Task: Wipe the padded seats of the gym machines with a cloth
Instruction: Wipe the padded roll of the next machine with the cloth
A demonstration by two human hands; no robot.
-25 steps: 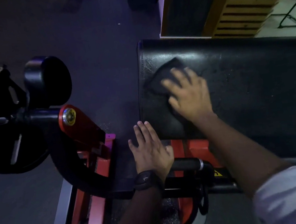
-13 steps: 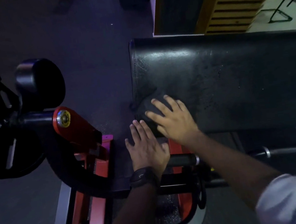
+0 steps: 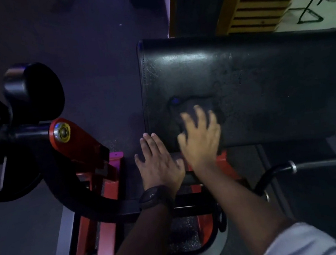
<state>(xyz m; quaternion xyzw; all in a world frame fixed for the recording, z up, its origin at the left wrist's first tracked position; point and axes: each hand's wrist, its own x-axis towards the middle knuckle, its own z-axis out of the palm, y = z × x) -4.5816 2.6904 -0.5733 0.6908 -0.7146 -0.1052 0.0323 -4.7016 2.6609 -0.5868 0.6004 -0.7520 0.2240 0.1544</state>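
Lying under right hand (image 3: 202,140), cloth (image 3: 187,104)

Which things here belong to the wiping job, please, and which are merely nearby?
Job: padded seat; dark cloth; right hand, pressing the cloth; left hand, flat near the seat's corner.
Nearby: round roller pad; red frame; handle bar.
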